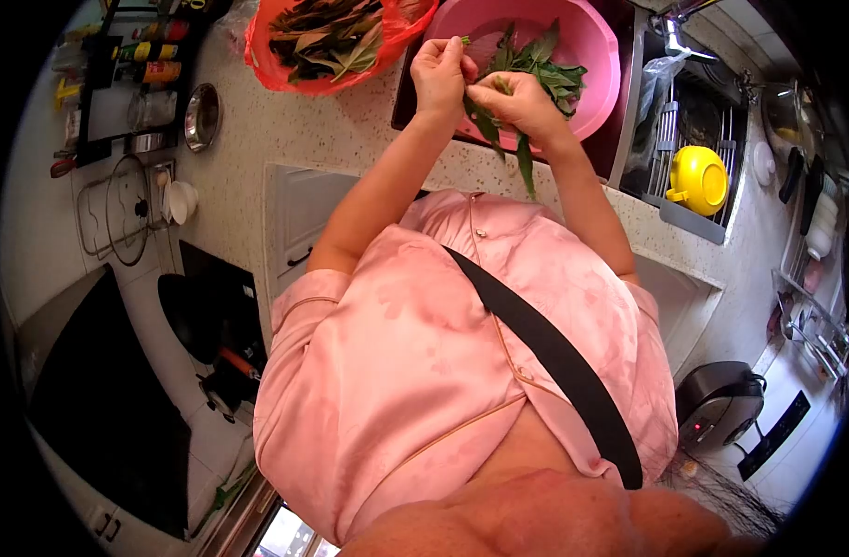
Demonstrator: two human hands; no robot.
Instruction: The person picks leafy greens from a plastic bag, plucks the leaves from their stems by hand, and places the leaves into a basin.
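Both hands are over the near rim of a pink basin (603, 70). My left hand (440, 79) is closed in a pinch, with a short bit of green stem (464, 40) showing at its fingertips. Just to its right, my right hand (522, 100) is shut on a leafy green sprig (525, 160), whose long leaves hang down past the basin's edge. Loose green leaves (559, 79) lie inside the basin. Left of it, an open red plastic bag (257, 56) holds more long stems and darker, reddish-green leaves (327, 42).
A yellow pot-shaped container (698, 180) sits on a rack in the sink (694, 223) to the right. The speckled counter (332, 130) carries a metal bowl (203, 117) at left. A rice cooker (719, 408) stands lower right, and a dark pan (188, 316) lower left.
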